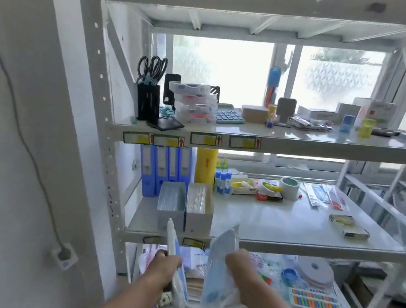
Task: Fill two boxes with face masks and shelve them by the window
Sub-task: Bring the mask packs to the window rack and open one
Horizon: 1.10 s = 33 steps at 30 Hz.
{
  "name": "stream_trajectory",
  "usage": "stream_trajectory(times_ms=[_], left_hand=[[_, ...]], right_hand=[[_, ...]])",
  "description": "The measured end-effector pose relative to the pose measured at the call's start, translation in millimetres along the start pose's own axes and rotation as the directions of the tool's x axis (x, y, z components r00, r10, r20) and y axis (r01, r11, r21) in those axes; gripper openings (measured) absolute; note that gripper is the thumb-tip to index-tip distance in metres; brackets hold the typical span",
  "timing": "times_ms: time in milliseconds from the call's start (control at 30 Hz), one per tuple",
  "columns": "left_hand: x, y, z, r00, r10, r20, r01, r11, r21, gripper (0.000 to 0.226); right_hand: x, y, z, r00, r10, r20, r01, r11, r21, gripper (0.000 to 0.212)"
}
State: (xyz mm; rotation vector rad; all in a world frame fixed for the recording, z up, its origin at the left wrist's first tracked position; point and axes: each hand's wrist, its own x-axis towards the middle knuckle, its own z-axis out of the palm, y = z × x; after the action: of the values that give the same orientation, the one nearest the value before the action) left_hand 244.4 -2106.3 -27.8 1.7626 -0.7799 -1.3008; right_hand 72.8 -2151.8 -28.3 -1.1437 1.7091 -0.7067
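Nearest to you, your left hand grips a clear plastic-wrapped pack of blue face masks seen almost edge-on, its top corner rising in front of the middle shelf's front rail and its lower end hanging down past your wrist. Your right hand holds a second clear plastic-wrapped pack of blue face masks turned flat toward you, fingers hidden behind the wrap (so you cannot tell exactly how they curl), thumb side against its right edge. The two packs are just beside each other but apart.

Directly above your hands, at the front left of the white metal middle shelf, stand two open-topped boxes touching side by side: a grey cardboard box on the left with bluish wrapped contents showing at its mouth, and a white cardboard box on the right with pale wrapped contents. Behind them stand four blue lever-arch binders and a tall yellow roll. Further right on that shelf lie a roll of pale green tape and a small flat box.

Below, the lowest shelf carries a tray of many-coloured markers.

Farther up, the upper shelf holds a black holder of scissors, a stack of clear plastic trays and a grey-green calculator, with the bright window behind.
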Motion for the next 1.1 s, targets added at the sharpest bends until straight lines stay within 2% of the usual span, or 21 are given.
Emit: stream_trajectory(times_ms=[167, 333, 500, 667, 800, 933, 1100], left_hand=[[62.1, 44.7, -7.4, 0.999, 0.005, 0.045, -0.001, 0.997, -0.076, 0.032], [112.6, 85.6, -11.2, 0.997, 0.073, 0.04, -0.07, 0.995, -0.068, 0.032], [159.0, 127.4, -4.3, 0.997, 0.071, -0.005, -0.071, 0.986, -0.151, 0.027], [189.6, 161.2, 13.9, 0.999, 0.049, -0.01, -0.05, 0.992, -0.114, 0.019], [215.1, 180.1, 30.9, 0.996, 0.084, -0.025, -0.086, 0.993, -0.082, 0.009], [230.4, 186.9, 38.1, 0.996, 0.071, -0.049, -0.074, 0.995, -0.065, 0.012], [244.3, 197.5, 45.3, 1.0, 0.017, -0.005, -0.018, 0.997, -0.075, 0.02]], right_hand=[[49.6, -43.0, 6.0, 0.999, 0.021, -0.034, -0.018, 0.995, 0.095, 0.033], [101.5, -75.7, 2.5, 0.996, -0.034, -0.083, 0.045, 0.991, 0.124, 0.033], [150.2, -103.5, -9.0, 0.995, -0.072, -0.075, 0.082, 0.985, 0.15, 0.032], [201.8, -123.2, -20.1, 0.994, -0.079, -0.072, 0.086, 0.99, 0.114, 0.041], [234.7, -135.2, -24.0, 0.995, -0.088, -0.04, 0.092, 0.99, 0.11, 0.042], [258.3, -145.4, -20.6, 0.995, -0.1, -0.024, 0.102, 0.99, 0.1, 0.04], [275.2, -148.4, -16.2, 0.989, -0.145, -0.029, 0.146, 0.989, 0.007, 0.039]])
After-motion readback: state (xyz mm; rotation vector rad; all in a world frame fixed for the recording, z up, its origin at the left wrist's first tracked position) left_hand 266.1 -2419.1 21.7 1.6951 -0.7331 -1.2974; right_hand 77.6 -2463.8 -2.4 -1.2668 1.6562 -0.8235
